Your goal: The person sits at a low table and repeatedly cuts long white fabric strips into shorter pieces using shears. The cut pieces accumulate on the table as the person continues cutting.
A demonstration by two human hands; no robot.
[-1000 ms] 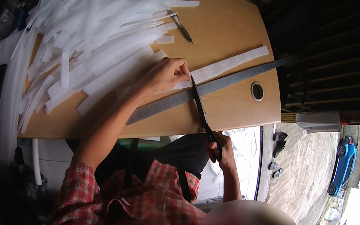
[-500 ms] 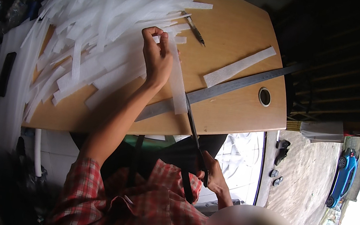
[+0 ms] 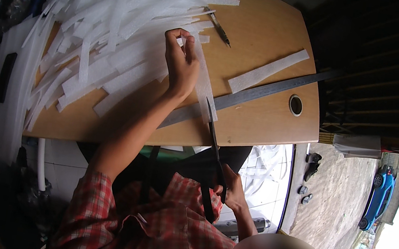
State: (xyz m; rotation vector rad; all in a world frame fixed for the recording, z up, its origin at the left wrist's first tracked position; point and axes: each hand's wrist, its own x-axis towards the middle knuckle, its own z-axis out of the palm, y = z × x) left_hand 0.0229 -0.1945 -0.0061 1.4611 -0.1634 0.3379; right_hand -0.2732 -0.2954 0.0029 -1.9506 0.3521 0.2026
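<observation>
My left hand (image 3: 181, 66) is pinched on the upper end of a white foam strip (image 3: 205, 78), which hangs down from the fingers over the table's near part. My right hand (image 3: 235, 189), below the table edge, grips a pair of long dark scissors (image 3: 215, 140). Their blades point up and lie at the strip's lower end, one over its face; whether they have cut into it is too fine to tell. A long metal ruler (image 3: 246, 97) runs slantwise across the table behind the strip. Beyond it lies a loose short foam strip (image 3: 268, 71).
A big pile of white foam strips (image 3: 125, 1) covers the left of the wooden table (image 3: 257, 129). A dark cutter knife (image 3: 219, 27) lies by the pile. Foam sheets with a black phone-like slab (image 3: 5, 77) hang at the left edge. White scraps (image 3: 266, 170) litter the tiled floor.
My left hand and the held strip have shifted slightly right. The scissor tips now lie across the strip's lower end rather than along its right edge.
</observation>
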